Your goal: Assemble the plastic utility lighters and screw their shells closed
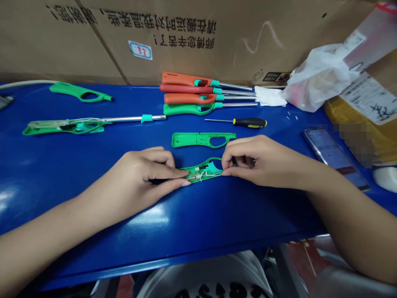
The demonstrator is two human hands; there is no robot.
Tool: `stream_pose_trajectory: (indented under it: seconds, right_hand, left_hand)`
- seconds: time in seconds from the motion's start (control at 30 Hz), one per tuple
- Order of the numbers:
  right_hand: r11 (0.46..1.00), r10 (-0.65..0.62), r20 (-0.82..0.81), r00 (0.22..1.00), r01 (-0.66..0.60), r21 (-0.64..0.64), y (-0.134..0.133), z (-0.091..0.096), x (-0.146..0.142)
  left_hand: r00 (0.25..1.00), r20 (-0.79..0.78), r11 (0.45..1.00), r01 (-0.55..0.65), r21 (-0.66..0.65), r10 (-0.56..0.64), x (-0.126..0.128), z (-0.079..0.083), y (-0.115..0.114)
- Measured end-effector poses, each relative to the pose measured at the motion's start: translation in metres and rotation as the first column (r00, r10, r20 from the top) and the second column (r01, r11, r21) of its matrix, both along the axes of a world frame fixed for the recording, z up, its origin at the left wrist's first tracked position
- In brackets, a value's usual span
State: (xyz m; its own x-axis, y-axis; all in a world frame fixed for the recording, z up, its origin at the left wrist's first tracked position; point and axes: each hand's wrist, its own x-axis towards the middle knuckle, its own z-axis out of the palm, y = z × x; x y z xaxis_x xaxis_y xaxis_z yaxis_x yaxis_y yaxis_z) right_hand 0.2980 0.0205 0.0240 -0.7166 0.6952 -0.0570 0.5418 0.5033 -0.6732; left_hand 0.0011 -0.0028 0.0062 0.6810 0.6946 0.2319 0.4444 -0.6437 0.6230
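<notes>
An opened green lighter, the long-nosed kind, lies between my hands with white wires and a teal trigger showing inside its half shell. My left hand grips the handle end, thumb and fingers pressed along it. At the front end my right hand pinches with thumb and forefinger; the fingertips cover whatever small part is there. Just behind sits a loose green half shell, hollow side up. Another opened green lighter, with its metal tube and teal collar, rests at the left.
Several assembled orange, red and green lighters are lined up by the cardboard box. A screwdriver lies before them. A green shell is at back left. Right: a phone, a plastic bag and a white mouse.
</notes>
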Motion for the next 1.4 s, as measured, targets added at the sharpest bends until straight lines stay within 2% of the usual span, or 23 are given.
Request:
stream_pose_trajectory:
  seconds: [0.1,0.3,0.37,0.5,0.63,0.73,0.83,1.0,1.1,1.23,1.4]
  right_hand:
    - [0.998,-0.063,0.012,0.998,0.063,-0.029,0.002,-0.001,0.0]
    - [0.991,-0.107,0.07,0.992,0.113,-0.077,0.002,0.004,0.002]
    - [0.996,-0.082,0.059,0.995,0.084,-0.033,0.002,0.005,0.003]
    - [0.993,0.006,0.02,1.0,-0.008,0.116,0.002,0.003,0.003]
    - [0.975,0.048,0.03,0.998,-0.054,0.214,0.001,-0.001,0.001]
    - [0.967,0.067,0.013,0.998,-0.068,0.244,0.001,-0.003,0.0]
    - [0.976,0.03,-0.017,0.999,-0.026,0.216,0.001,-0.003,-0.002]
    - [0.992,-0.122,-0.017,0.992,0.122,0.035,0.0,0.001,-0.002]
    - [0.988,-0.154,-0.025,0.988,0.153,-0.028,-0.001,0.003,-0.001]
    - [0.987,-0.159,-0.002,0.987,0.159,-0.021,0.0,0.003,0.001]
    - [0.998,-0.057,0.009,0.998,0.056,0.039,0.001,0.003,0.003]
  left_hand:
    - [1.0,0.0,1.0,-0.011,-0.012,0.011,0.0,-0.002,0.001]
    - [0.998,-0.058,0.995,-0.021,0.1,0.026,-0.003,-0.004,0.0]
    - [0.995,-0.089,0.984,-0.029,0.175,0.045,-0.003,-0.003,0.0]
    - [0.989,-0.133,0.929,-0.008,0.37,0.061,0.003,-0.002,-0.003]
    - [0.983,-0.184,0.916,0.085,0.393,-0.012,0.01,-0.007,-0.008]
    - [0.969,-0.246,0.907,0.115,0.406,-0.013,0.013,-0.013,-0.009]
    - [0.956,-0.294,0.9,0.139,0.413,-0.012,0.015,-0.015,-0.009]
    - [0.948,-0.317,0.877,0.16,0.452,-0.009,0.017,-0.012,-0.009]
    - [0.948,-0.319,0.861,0.166,0.48,-0.004,0.017,-0.011,-0.009]
    - [0.951,-0.307,0.852,0.182,0.491,-0.026,0.017,-0.012,-0.01]
    - [0.951,-0.307,0.853,0.18,0.49,-0.024,0.016,-0.013,-0.009]
